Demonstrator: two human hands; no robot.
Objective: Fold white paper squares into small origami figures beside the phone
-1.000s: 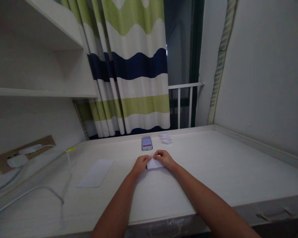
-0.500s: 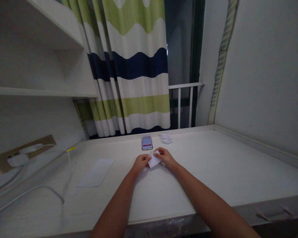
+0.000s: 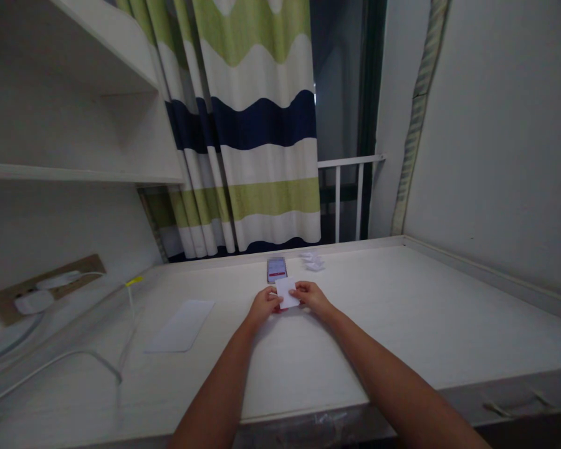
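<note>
A small white folded paper [image 3: 287, 292] is held between my two hands above the pale wooden desk [image 3: 402, 324]. My left hand [image 3: 263, 307] pinches its lower left edge and my right hand [image 3: 311, 294] pinches its right side. The paper stands tilted up, almost on edge. Just behind it a phone [image 3: 276, 269] lies flat with its screen lit. Some small folded white paper pieces [image 3: 313, 261] rest to the right of the phone.
A white sheet [image 3: 181, 324] lies on the desk to the left. White cables [image 3: 75, 358] run from plugs in a wall socket strip [image 3: 37, 293] at far left. Shelves hang above on the left; a striped curtain [image 3: 257, 125] and a white railing stand behind the desk.
The paper, lying flat under my fingers a second ago, has been lifted and turned up on edge between both hands. My hands stayed in about the same place.
</note>
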